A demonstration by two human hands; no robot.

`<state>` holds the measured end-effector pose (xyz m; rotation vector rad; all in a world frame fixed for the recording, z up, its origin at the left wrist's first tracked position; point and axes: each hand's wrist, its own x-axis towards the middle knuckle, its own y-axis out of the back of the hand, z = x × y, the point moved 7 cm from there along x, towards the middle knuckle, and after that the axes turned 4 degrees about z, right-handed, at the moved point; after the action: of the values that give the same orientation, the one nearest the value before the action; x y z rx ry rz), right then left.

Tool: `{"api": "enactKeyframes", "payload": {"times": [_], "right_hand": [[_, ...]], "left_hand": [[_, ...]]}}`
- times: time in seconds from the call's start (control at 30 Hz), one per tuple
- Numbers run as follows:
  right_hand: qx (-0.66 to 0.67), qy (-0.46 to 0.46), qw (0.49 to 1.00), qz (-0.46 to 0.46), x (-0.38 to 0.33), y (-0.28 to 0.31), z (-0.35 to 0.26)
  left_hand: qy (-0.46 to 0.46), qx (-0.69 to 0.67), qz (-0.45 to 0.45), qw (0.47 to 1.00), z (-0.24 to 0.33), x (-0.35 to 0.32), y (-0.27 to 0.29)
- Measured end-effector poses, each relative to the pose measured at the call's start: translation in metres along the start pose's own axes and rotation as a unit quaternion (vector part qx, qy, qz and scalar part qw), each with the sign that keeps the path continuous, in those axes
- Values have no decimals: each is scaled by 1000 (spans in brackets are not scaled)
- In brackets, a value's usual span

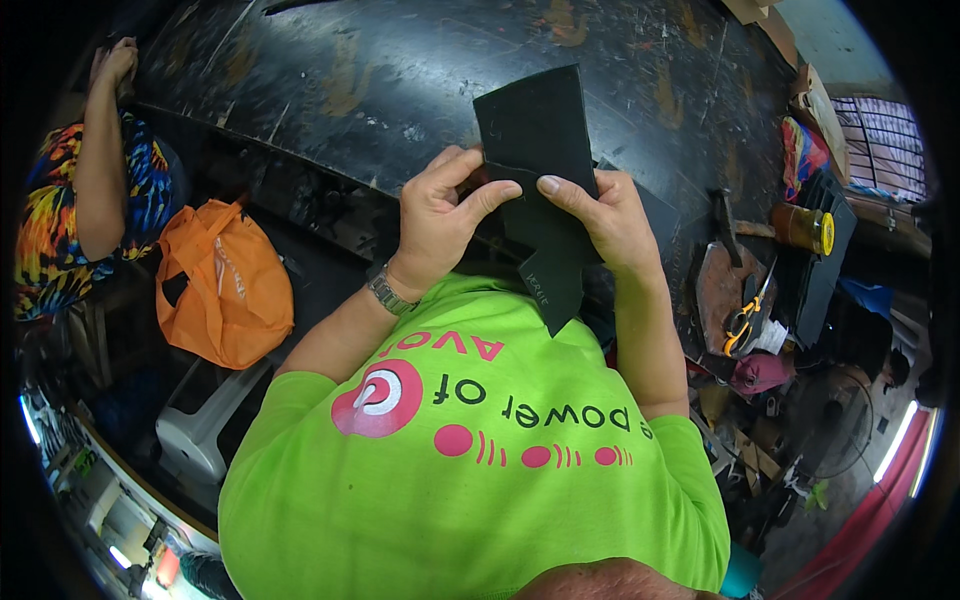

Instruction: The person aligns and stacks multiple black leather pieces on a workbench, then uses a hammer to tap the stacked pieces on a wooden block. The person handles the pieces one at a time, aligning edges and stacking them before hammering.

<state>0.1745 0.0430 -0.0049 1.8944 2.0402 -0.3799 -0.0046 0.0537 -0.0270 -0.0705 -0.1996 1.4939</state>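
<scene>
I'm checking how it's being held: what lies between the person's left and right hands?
Black sheet material fills the gap between the left hand and right hand, with both thumbs on it, in the head view.

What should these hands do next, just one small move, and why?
Perhaps the bare left hand and bare right hand should press along the crosswise edge on the flat, black, angular sheet piece: both pinch it, thumbs on top, near that edge.
</scene>
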Motion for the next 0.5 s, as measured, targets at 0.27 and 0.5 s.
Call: {"api": "enactKeyframes", "payload": {"times": [0.27,0.5], "right_hand": [[56,-42,996,46,-6,-3,7],[58,-23,997,46,-7,-6,7]], "left_hand": [[-63,12,41,997,0,-5,1],[-6,-16,26,1000,-2,-4,3]]}}
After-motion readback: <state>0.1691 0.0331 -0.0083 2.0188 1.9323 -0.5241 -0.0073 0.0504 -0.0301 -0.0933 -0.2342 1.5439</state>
